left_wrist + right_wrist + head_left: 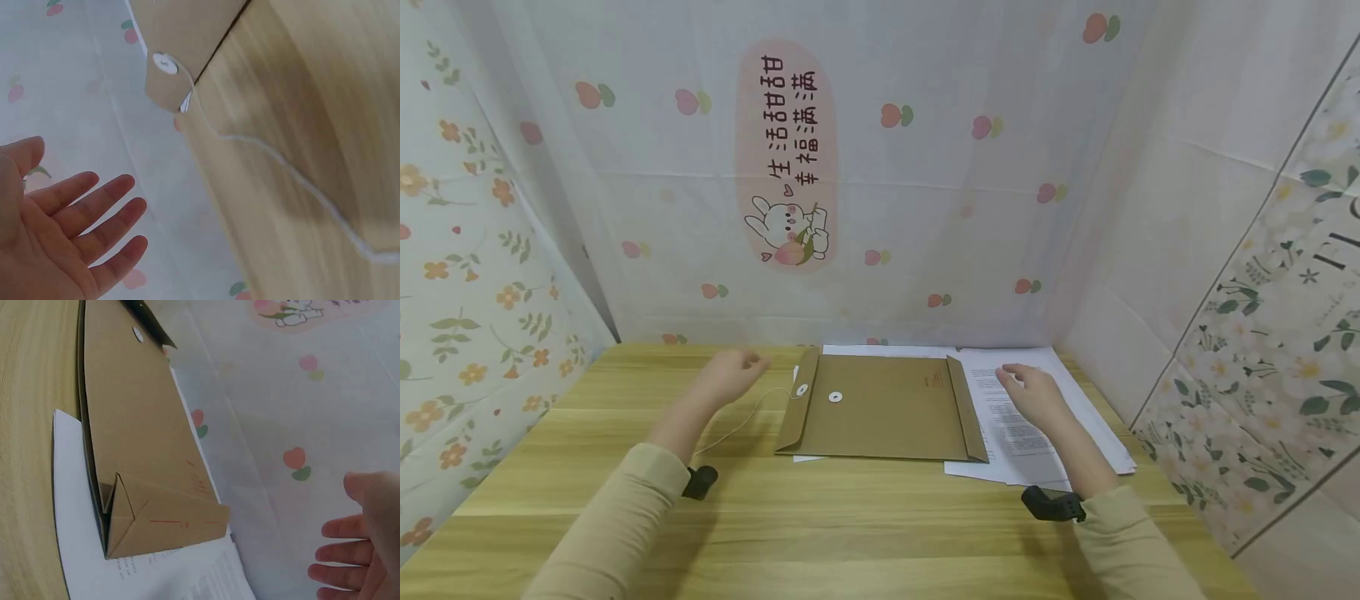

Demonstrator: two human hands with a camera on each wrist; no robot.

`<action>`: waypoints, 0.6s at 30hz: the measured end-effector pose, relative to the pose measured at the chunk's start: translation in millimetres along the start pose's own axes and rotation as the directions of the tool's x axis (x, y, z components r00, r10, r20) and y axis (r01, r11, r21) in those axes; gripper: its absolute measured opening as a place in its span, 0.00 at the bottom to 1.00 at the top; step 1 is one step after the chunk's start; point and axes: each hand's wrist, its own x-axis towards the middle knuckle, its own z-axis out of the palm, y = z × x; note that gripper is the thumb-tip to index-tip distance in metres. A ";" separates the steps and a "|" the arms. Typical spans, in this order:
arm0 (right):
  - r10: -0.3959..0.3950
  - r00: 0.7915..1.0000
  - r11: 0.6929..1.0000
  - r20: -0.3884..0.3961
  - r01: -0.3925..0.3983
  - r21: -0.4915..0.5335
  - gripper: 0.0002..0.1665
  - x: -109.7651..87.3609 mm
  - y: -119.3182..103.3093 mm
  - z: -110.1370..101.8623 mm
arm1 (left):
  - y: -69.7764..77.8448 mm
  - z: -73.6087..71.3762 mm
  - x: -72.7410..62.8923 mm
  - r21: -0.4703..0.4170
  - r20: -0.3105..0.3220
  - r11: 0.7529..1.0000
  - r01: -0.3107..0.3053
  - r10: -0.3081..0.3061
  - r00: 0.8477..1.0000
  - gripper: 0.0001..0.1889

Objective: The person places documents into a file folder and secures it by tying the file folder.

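Note:
A brown kraft document envelope (887,412) lies on the wooden table, on top of printed papers (1022,425). Its flap at the left carries a white button (802,390) with a string (730,433) trailing off to the left; a second button (835,397) sits on the body. To the left of the envelope my left hand (733,375) hovers with relaxed fingers and holds nothing, as the left wrist view also shows. Over the papers at the right is my right hand (1033,392), fingers loosely extended and apart from the envelope (137,412).
White curtains with fruit and flower prints (925,183) stand behind the table (850,525) and at both sides. Both wrists wear black cameras (1051,504). The papers reach close to the table's right edge.

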 end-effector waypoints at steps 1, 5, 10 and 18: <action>0.004 1.000 1.000 -0.001 -0.004 0.009 0.36 -0.4 -0.2 1.5 | 0.0 2.3 0.1 -0.012 -0.002 1.000 0.004 -0.004 1.000 0.29; 0.021 1.000 0.999 -0.012 -0.021 0.050 0.34 -2.2 -0.6 8.8 | -1.8 14.7 -0.4 -0.075 -0.020 0.997 0.032 -0.034 0.999 0.28; 0.061 0.998 0.992 -0.010 -0.060 0.109 0.30 -5.2 -0.8 21.7 | -4.2 32.4 -1.9 -0.182 -0.045 0.981 0.075 -0.084 0.995 0.26; 0.096 0.995 0.982 0.015 -0.097 0.165 0.31 -10.9 -3.5 35.9 | 0.0 49.2 1.9 -0.212 -0.088 0.970 0.122 -0.143 0.986 0.25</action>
